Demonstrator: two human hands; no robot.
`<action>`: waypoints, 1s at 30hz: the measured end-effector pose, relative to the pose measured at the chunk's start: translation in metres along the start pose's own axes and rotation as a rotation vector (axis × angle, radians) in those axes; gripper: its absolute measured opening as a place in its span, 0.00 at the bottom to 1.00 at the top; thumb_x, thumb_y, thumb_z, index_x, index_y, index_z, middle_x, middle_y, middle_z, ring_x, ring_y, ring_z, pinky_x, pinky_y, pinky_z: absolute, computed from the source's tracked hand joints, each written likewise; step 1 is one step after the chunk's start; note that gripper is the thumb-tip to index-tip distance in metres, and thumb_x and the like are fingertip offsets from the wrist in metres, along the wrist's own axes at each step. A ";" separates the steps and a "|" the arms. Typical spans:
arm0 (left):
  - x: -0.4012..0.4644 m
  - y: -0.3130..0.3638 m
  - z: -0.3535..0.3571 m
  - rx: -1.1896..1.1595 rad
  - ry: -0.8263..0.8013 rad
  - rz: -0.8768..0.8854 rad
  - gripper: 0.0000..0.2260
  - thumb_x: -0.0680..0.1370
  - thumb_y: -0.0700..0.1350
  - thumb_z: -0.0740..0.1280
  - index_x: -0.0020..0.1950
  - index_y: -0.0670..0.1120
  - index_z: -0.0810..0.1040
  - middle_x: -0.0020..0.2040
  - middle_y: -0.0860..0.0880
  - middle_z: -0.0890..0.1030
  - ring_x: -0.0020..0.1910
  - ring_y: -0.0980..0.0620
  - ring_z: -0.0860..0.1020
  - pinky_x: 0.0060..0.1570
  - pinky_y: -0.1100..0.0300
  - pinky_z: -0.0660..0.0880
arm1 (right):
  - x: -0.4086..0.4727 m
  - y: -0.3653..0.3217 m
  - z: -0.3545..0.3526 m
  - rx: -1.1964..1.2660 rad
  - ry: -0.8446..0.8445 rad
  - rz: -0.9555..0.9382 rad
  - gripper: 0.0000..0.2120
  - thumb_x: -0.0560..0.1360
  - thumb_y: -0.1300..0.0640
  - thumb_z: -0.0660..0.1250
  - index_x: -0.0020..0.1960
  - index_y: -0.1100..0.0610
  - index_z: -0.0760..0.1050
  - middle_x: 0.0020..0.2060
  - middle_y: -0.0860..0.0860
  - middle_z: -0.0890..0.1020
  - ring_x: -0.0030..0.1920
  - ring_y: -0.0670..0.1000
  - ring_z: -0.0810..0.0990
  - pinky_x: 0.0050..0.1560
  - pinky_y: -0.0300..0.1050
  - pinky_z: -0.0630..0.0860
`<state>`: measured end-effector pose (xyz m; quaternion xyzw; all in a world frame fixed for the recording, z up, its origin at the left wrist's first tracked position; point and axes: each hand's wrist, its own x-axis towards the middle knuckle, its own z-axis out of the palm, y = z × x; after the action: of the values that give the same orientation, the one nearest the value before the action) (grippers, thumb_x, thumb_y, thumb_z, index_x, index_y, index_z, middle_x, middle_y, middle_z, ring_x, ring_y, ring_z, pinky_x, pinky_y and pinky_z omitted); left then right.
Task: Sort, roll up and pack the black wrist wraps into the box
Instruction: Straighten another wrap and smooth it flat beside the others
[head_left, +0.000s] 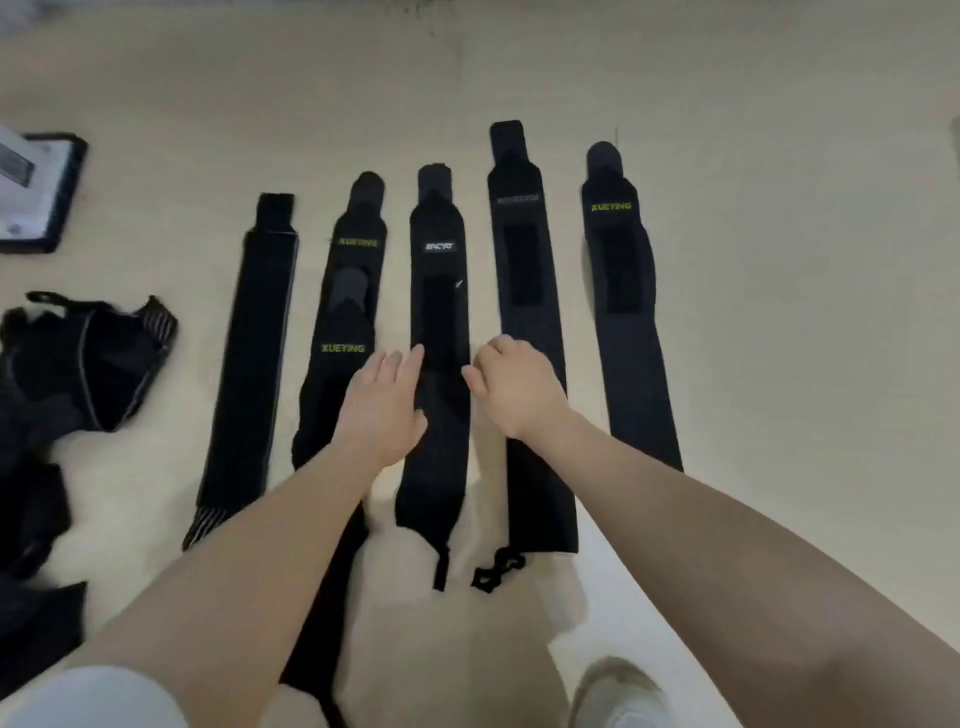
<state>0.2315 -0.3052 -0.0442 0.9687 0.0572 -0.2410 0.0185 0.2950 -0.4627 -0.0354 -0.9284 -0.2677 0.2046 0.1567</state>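
Several black wrist wraps lie flat in a row on the pale floor. From the left: a plain wrap, a wrap with yellow lettering with another lying on it, a middle wrap with a white label, a longer wrap, and a wrap with yellow lettering at the far right. My left hand hovers with straight fingers at the middle wrap's left edge. My right hand is at its right edge with fingers bent down; whether either touches the wrap is unclear.
A heap of black wraps and gloves lies at the left, with more black fabric below it. A dark box with a white sheet sits at the upper left. A white shoe shows at the bottom.
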 end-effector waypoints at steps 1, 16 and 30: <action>-0.012 -0.026 0.001 0.018 -0.023 -0.040 0.33 0.79 0.49 0.59 0.78 0.46 0.43 0.77 0.45 0.55 0.76 0.44 0.50 0.75 0.51 0.50 | 0.002 -0.023 0.002 0.059 -0.053 -0.015 0.19 0.82 0.49 0.51 0.56 0.60 0.74 0.55 0.56 0.75 0.54 0.57 0.74 0.56 0.53 0.72; -0.192 -0.376 0.064 -0.234 0.029 -0.384 0.36 0.77 0.51 0.65 0.78 0.44 0.47 0.77 0.41 0.49 0.76 0.42 0.51 0.73 0.49 0.55 | 0.050 -0.380 0.142 0.231 -0.396 -0.144 0.14 0.80 0.57 0.57 0.59 0.64 0.74 0.58 0.59 0.77 0.58 0.57 0.74 0.52 0.43 0.67; -0.208 -0.480 0.128 -0.439 -0.156 -0.482 0.44 0.71 0.59 0.71 0.77 0.54 0.46 0.76 0.39 0.51 0.69 0.35 0.62 0.62 0.48 0.67 | 0.010 -0.481 0.247 0.151 -0.672 -0.034 0.29 0.78 0.54 0.62 0.75 0.59 0.55 0.71 0.56 0.64 0.68 0.57 0.66 0.66 0.50 0.66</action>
<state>-0.0683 0.1416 -0.0636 0.8788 0.3337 -0.2937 0.1737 -0.0204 -0.0241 -0.0603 -0.7903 -0.3038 0.5156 0.1312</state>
